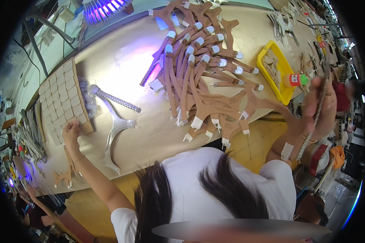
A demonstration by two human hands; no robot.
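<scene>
My left hand point(71, 128) is closed in a pinch at the near corner of a board point(89, 121) covered with rows of pale square patches point(62, 94). What its fingertips hold is too small to make out. Raised at the far right, my right hand point(323, 108) grips a thin braided strap point(303, 148) that runs slantwise across it. A tan Y-shaped strap piece, like a sandal upper point(267, 103), stretches from the pile's edge to that hand; a white end tab point(287, 151) hangs below. Between the hands lies a silver Y-shaped upper point(117, 124) with a grey braided strap point(119, 101).
Tan uppers with white tips make a large pile point(194, 77) mid-table. A yellow tray point(287, 95) holds tan pieces, and a green-capped bottle point(295, 80) is at its rim. A lamp point(105, 10) glows purple at the back. Braided cords point(32, 148) lie far left.
</scene>
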